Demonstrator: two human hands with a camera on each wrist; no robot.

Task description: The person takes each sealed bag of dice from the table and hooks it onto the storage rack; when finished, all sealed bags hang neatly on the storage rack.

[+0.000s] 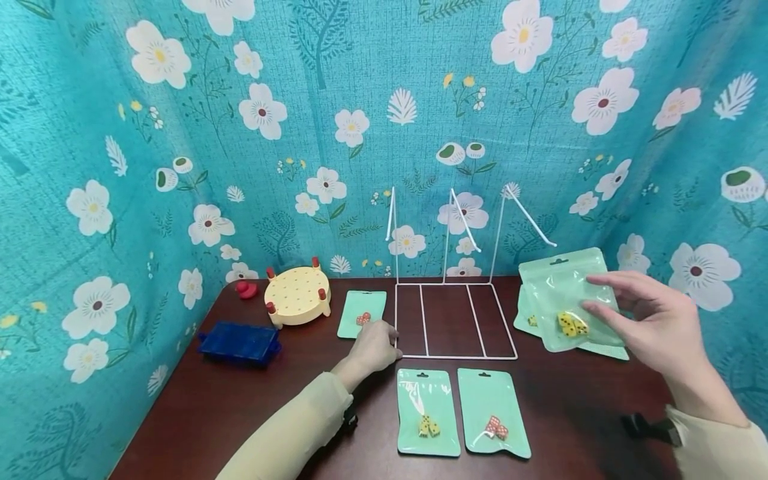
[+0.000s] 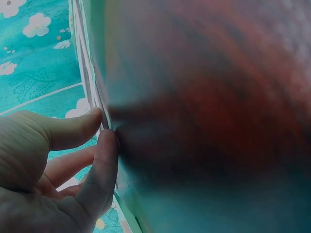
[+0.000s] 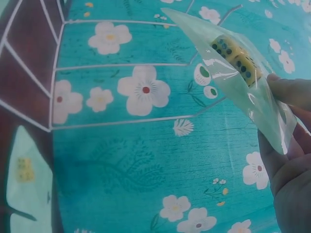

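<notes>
My left hand [image 1: 373,347] pinches the base wire at the front left corner of a white wire rack [image 1: 446,357] between thumb and fingers; the left wrist view shows this grip close up. Raised at the right, my right hand [image 1: 654,320] holds a pale green zip bag [image 1: 564,290] by its side edge, with yellow dice [image 3: 236,59] inside. Under that bag lie other green bags [image 1: 609,349], partly covered. Just beyond my left hand is a green bag with red dice [image 1: 363,307]. The rack has several upright wires ending in slanted prongs.
Before the rack lie a bag with yellow dice [image 1: 427,393] and a bag with red dice [image 1: 489,400]. At the left are a blue plastic tray-like object [image 1: 240,342], a cream round piece with red-tipped legs [image 1: 297,297] and a small red duck-like figure [image 1: 245,289]. A floral curtain [image 1: 384,160] surrounds the table.
</notes>
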